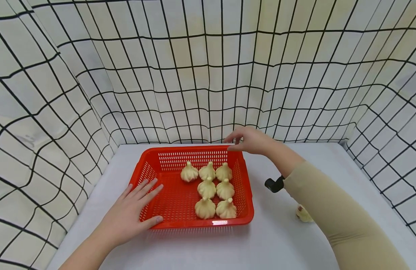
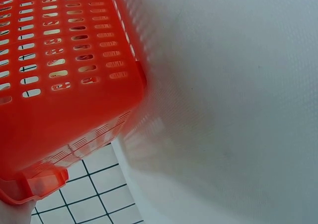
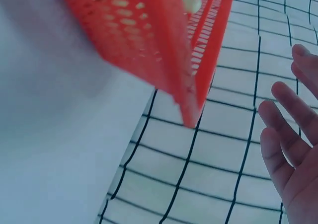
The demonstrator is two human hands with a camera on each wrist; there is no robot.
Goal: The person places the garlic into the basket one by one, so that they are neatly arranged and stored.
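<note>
A red perforated plastic basket (image 1: 175,225) holds several pale garlic bulbs (image 1: 207,187), grouped toward its right side. My left hand (image 1: 128,213) rests over the basket's left rim with fingers straight and spread, gripping nothing. Only a sliver of that hand shows in the left wrist view, below the basket's corner (image 2: 59,119). Over the far right corner of the basket hovers my right hand (image 1: 250,140), its fingers loosely bent around nothing. The right wrist view has those fingers (image 3: 280,119) apart from the basket wall (image 3: 149,35).
Another garlic bulb (image 1: 303,213) lies on the white table (image 1: 272,240) right of the basket, partly behind the right sleeve (image 1: 343,210). A black strap end (image 1: 274,185) sticks out at the right wrist. Black netting (image 1: 208,90) over white cloth surrounds the back and sides.
</note>
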